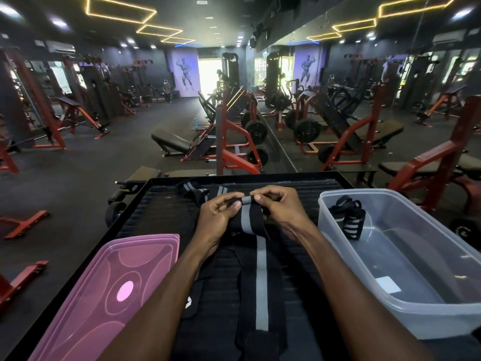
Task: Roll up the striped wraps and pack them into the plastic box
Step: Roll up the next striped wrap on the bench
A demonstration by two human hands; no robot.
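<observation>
Between the two hands, near the far middle of the black ribbed worktop (pixel 161 212), sits the black wrap with a grey stripe (pixel 246 217), partly rolled at its far end. Both hands hold this roll: the left hand (pixel 218 217) has its fingers curled around the left end with the thumb pressing on top, and the right hand (pixel 281 207) pinches the right end, its thumb tip lying on the grey stripe. So each grip is narrow and closed on the wrap. From the grip toward the person, the unrolled tail of the same wrap (pixel 261 285) lies flat on the worktop, its stripe running straight between the forearms. Just left of this tail lies another black strap piece (pixel 192 300) with a small white mark. Beyond the grip, at the far edge of the worktop, a second striped wrap (pixel 194 188) lies loose; whether it touches the one being held, I cannot tell. Right of the grip, near the right wrist, stands the clear plastic box (pixel 406 277). One rolled striped wrap (pixel 347 220) leans in its far left corner, and a small white label shows on its bottom. Left of the grip and nearer to the person, the pink lid (pixel 109 290) lies flat on the worktop, well apart from the box.
</observation>
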